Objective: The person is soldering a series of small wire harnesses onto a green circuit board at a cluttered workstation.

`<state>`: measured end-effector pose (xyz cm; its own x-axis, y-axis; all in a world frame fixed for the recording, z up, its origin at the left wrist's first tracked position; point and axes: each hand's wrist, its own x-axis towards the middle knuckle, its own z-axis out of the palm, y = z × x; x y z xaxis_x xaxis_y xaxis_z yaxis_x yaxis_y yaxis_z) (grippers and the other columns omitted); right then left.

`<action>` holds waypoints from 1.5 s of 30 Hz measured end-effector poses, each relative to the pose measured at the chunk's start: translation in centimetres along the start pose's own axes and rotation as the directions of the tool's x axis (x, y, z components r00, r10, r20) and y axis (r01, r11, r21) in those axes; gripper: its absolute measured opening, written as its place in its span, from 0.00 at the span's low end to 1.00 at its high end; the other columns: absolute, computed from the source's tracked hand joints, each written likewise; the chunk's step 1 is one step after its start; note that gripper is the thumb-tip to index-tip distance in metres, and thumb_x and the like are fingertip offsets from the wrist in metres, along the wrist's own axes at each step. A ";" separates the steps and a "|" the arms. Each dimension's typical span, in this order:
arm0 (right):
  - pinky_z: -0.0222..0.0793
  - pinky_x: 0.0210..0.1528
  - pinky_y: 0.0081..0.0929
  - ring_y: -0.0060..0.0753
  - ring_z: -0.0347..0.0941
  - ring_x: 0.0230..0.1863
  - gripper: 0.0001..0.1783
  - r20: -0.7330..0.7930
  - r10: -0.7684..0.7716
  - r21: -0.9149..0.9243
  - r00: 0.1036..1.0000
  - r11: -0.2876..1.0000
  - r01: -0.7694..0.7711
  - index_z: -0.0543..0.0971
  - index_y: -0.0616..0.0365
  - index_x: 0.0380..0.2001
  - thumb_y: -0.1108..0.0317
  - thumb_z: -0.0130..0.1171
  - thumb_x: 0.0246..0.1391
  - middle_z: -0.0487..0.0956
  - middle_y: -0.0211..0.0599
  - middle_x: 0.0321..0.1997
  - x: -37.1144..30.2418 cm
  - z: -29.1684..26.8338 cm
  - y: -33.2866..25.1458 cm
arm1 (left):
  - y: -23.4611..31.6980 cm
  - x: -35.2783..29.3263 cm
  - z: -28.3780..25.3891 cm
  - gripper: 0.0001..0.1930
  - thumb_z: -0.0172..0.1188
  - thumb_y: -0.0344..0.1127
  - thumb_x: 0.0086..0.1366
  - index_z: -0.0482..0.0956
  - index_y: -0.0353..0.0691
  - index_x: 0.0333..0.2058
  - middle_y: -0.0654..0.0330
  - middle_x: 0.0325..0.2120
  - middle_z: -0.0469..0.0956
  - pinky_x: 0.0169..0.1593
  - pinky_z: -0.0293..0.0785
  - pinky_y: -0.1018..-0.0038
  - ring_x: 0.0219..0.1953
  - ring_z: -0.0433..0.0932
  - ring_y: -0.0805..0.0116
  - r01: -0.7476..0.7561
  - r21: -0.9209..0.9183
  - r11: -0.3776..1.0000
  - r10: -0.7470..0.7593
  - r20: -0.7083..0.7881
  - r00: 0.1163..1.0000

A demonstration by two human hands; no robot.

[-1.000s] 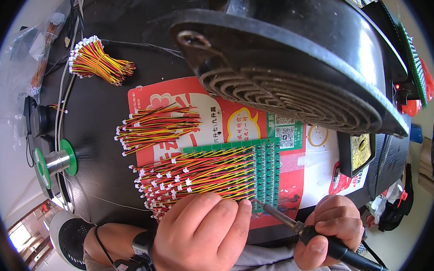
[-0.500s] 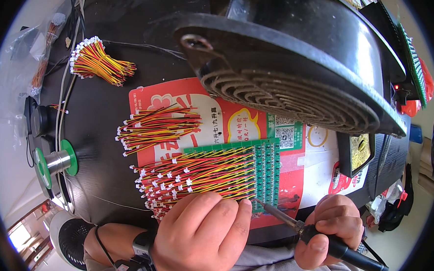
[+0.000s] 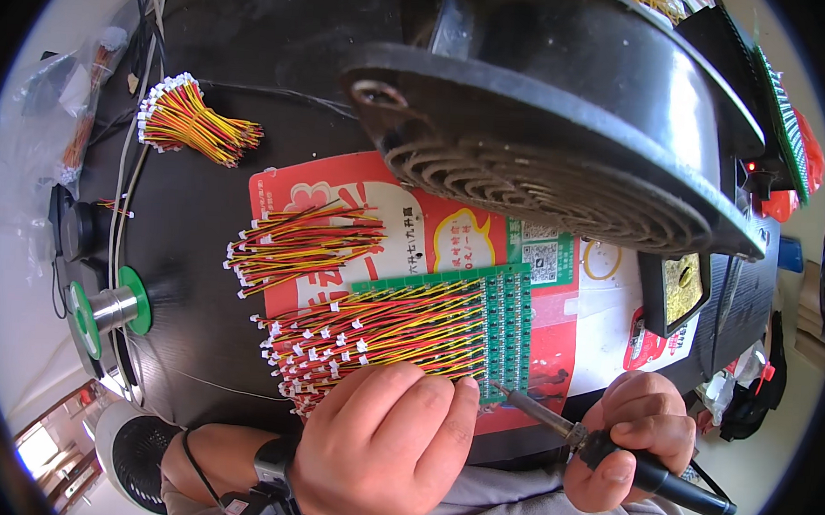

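Logged a small shift: the soldering iron (image 3: pixel 546 416), gripped in the closed right hand (image 3: pixel 631 441), had drawn slightly rightward from the left hand (image 3: pixel 384 447), leaving the nearest wires (image 3: pixel 409 327) apparently free of its tip. I found the left hand curled over the near part of the green circuit board (image 3: pixel 510 328), hiding its own pinch; couldn't tell what it held. Solder spool (image 3: pixel 111 311) stood left; the black fan (image 3: pixel 570 98) blocked the red sheet's (image 3: pixel 291 170) far side.

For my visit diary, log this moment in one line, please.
Right hand: holds soldering iron | tip: by green circuit board | left hand: near wires
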<state>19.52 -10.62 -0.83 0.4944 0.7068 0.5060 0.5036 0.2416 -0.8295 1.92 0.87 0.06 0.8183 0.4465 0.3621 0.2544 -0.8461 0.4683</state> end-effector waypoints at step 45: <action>0.60 0.13 0.24 0.25 0.64 0.13 0.15 0.062 -0.074 0.066 0.995 0.995 0.070 0.72 0.63 0.31 0.67 0.67 0.48 0.69 0.30 0.16 0.1 -1.3 0.6 | -1.4 1.1 -5.2 0.09 0.65 0.17 0.53 0.79 0.37 0.32 0.55 0.31 0.76 0.34 0.75 0.76 0.29 0.78 0.69 0.284 -0.628 0.724 -0.291 0.095 0.952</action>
<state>20.78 -11.29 -0.94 0.4113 0.7267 0.5503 0.4890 0.3336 -0.8060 -0.19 4.07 3.95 0.7541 0.6433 0.1321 0.0926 -0.3032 0.9484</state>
